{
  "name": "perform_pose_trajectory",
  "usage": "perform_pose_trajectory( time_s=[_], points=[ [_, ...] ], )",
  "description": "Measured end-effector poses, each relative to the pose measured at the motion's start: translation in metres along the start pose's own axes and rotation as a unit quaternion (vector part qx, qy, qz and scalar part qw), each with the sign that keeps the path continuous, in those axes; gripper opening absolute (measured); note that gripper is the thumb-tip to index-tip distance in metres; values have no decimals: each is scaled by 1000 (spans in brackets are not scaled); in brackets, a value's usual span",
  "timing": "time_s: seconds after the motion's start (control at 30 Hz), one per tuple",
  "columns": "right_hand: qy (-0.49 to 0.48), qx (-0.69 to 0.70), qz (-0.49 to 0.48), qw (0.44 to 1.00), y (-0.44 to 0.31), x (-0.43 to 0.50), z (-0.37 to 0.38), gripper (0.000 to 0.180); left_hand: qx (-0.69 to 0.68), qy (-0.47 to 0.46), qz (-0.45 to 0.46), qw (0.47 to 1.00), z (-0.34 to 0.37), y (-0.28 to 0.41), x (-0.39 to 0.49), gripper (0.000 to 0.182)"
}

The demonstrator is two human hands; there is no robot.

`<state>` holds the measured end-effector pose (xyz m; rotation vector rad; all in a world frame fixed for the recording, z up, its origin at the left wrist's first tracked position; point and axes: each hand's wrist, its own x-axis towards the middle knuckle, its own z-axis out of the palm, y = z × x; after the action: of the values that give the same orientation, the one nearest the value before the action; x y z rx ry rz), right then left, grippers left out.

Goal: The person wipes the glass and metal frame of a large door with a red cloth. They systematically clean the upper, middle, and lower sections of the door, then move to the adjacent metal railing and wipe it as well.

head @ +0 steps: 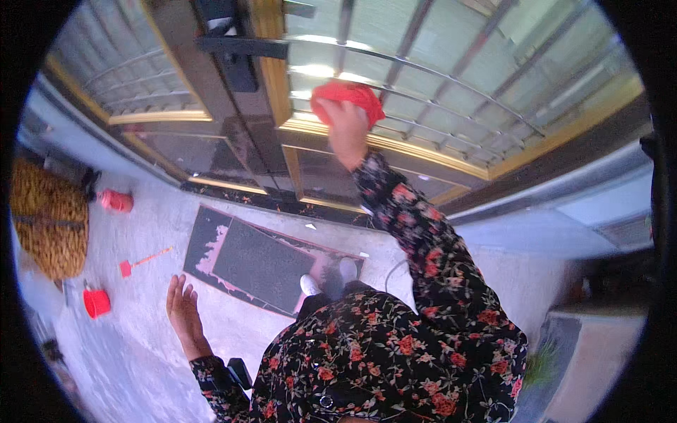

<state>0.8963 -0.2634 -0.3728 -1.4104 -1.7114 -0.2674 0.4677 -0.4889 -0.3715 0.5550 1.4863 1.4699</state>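
Gripped in my right hand (347, 129) is a red cloth (365, 98), held at the lower left of a glazed door panel (418, 79). A grid of metal bars crosses the glass, and gold-coloured trim (423, 150) frames it just below the cloth. The cloth covers part of the bars and trim; whether it presses on them I cannot tell. My left hand (184, 312) hangs in the air over the floor at the lower left, fingers slightly apart and holding nothing. A dark door handle (243, 47) stands out to the upper left of the cloth.
Under my feet lie dark mats (264, 259) with pink patches. To the left on the concrete floor are a red bucket (97, 303), a fly swatter (138, 263), a pink-red container (116, 201) and a large woven basket (50, 222). A green plant (542, 362) is at the lower right.
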Motion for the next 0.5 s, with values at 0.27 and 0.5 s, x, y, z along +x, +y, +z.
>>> perform_pose_trajectory(
  time_s=[0.27,0.5],
  points=[
    [27,-83,-25,996,80,-72,-62,27,23,-97,-65,993,25,-6,42,40],
    [191,-192,208,940,140,-131,-138,32,35,-138,-55,988,44,-6,38,39]
  ],
)
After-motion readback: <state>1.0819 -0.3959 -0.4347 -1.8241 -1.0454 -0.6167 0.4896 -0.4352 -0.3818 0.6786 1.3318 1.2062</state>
